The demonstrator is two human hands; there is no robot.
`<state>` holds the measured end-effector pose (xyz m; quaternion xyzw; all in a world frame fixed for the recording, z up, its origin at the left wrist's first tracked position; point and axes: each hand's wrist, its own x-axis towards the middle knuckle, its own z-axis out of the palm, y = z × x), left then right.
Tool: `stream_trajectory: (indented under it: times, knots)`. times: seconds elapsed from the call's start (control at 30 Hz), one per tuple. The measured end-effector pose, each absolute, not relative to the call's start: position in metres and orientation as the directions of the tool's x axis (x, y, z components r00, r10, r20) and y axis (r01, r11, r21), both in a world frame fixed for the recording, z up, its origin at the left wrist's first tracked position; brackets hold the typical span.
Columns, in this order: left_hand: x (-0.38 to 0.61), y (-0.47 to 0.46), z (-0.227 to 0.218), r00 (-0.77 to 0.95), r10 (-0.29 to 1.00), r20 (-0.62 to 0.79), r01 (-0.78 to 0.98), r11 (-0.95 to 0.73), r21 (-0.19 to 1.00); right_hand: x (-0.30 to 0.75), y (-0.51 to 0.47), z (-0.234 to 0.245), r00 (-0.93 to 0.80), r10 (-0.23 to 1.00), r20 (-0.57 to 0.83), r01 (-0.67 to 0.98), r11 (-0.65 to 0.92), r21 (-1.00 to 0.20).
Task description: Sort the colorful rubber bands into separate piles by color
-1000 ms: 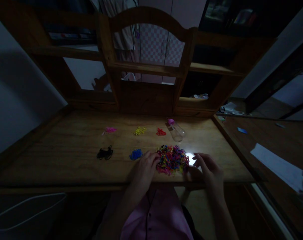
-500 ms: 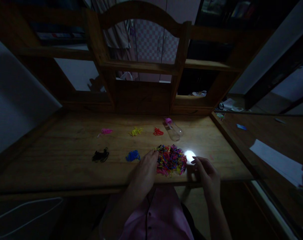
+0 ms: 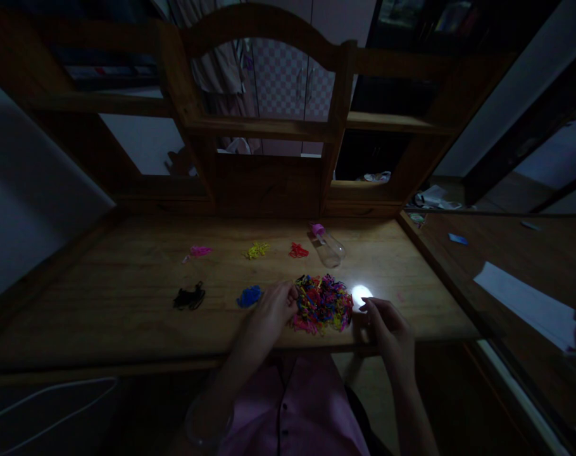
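Observation:
A mixed heap of colourful rubber bands [image 3: 323, 304] lies near the table's front edge. My left hand [image 3: 277, 306] is at the heap's left side, its fingers curled together; whatever they hold, if anything, is too small to make out. To the right of the heap, my right hand [image 3: 390, 320] has thumb and fingertips drawn together beside a bright light spot [image 3: 361, 296]; I cannot make out anything between them. Sorted by colour are small piles: blue bands [image 3: 249, 296] by my left hand, black bands [image 3: 189, 296], pink bands [image 3: 200, 251], yellow bands [image 3: 256, 251] and red bands [image 3: 298, 250].
A clear bottle with a pink cap [image 3: 330, 247] lies behind the heap. A wooden shelf unit [image 3: 269, 183] rises along the table's back. To the right, a second surface holds white paper [image 3: 525, 304] and a small blue card [image 3: 457, 239].
My left hand has drawn back slightly leftward from the heap's edge, toward the blue bands, with its fingers more curled. My right hand has hardly moved. The view has shifted a little.

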<state>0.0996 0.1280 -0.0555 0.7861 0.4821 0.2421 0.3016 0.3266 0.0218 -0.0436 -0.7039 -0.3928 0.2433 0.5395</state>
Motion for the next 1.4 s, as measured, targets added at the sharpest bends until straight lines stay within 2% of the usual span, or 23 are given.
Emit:
stream_trajectory:
  times: [0.13, 0.23, 0.43, 0.67, 0.8, 0.9, 0.97, 1.1, 1.2, 1.4]
  knots:
    - [0.090, 0.140, -0.042, 0.408, 0.912, -0.037, 0.418, -0.150, 0.896, 0.329, 0.022, -0.046, 0.564, 0.820, 0.097, 0.303, -0.096, -0.948]
    - [0.081, 0.144, -0.034, 0.414, 0.904, -0.110, 0.228, 0.015, 0.974, 0.330, 0.023, -0.049, 0.558, 0.824, 0.102, 0.307, -0.090, -0.947]
    - [0.064, 0.145, -0.023, 0.379, 0.919, -0.105, 0.039, 0.098, 0.994, 0.332, 0.022, -0.051, 0.536, 0.835, 0.122, 0.331, -0.075, -0.941]
    - [0.041, 0.145, -0.020, 0.335, 0.934, -0.119, 0.021, 0.119, 0.993, 0.335, 0.021, -0.058, 0.533, 0.839, 0.106, 0.330, -0.091, -0.940]
    - [0.024, 0.147, -0.024, 0.241, 0.964, -0.115, 0.088, 0.096, 0.991, 0.336, 0.021, -0.058, 0.528, 0.843, 0.103, 0.327, -0.090, -0.941]
    - [0.000, 0.148, -0.023, 0.101, 0.993, -0.061, 0.256, 0.033, 0.966, 0.337, 0.020, -0.057, 0.528, 0.844, 0.092, 0.325, -0.101, -0.940]
    - [-0.023, 0.147, -0.020, -0.026, 0.999, -0.039, 0.407, 0.046, 0.912, 0.338, 0.019, -0.059, 0.524, 0.847, 0.088, 0.333, -0.109, -0.937]
    - [-0.073, 0.140, -0.017, -0.241, 0.968, -0.070, 0.638, 0.212, 0.741, 0.338, 0.020, -0.061, 0.513, 0.853, 0.093, 0.357, -0.114, -0.927]
    - [-0.097, 0.136, -0.024, -0.276, 0.961, -0.006, 0.750, 0.219, 0.623, 0.337, 0.022, -0.061, 0.502, 0.858, 0.108, 0.361, -0.095, -0.928]
    - [-0.099, 0.140, -0.036, -0.263, 0.959, 0.101, 0.859, 0.185, 0.478, 0.337, 0.021, -0.060, 0.497, 0.862, 0.105, 0.384, -0.109, -0.917]
